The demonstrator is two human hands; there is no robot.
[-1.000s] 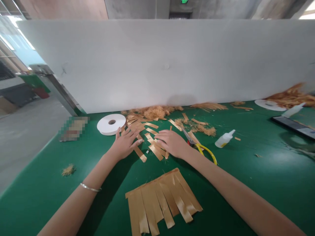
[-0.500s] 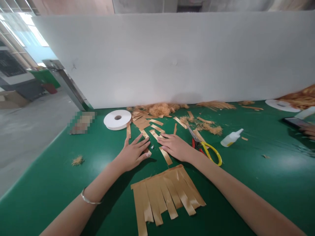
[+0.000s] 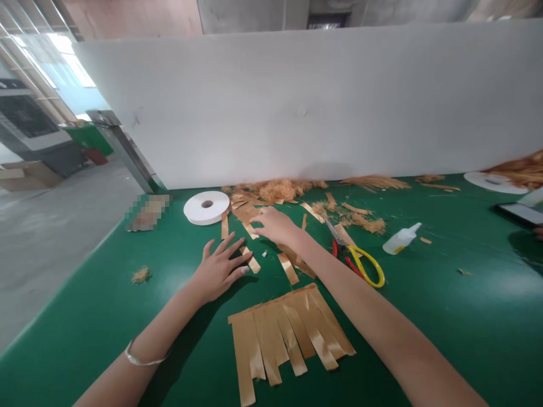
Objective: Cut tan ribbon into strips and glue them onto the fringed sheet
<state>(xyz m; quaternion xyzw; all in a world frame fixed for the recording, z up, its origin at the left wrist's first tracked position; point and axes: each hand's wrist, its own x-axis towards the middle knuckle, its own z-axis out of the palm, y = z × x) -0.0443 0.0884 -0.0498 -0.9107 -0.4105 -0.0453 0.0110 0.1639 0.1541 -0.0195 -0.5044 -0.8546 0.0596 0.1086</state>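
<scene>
Gold strips: short shiny gold ribbon strips (image 3: 245,213) lie loose on green table (image 3: 445,305), under & just past R hand.
L hand (image 3: 218,270): open, flat, fingers spread; one fingertip touches a single gold strip (image 3: 253,263).
R hand (image 3: 275,225): palm down, fingertips on the pile; can't tell if it grips any.
Fringe: joined gold strip fringe (image 3: 288,333), between both arms.
Roll: white tape roll (image 3: 206,207), left of R hand.
Scissors: yellow-handled scissors (image 3: 360,261), right of R arm.
</scene>
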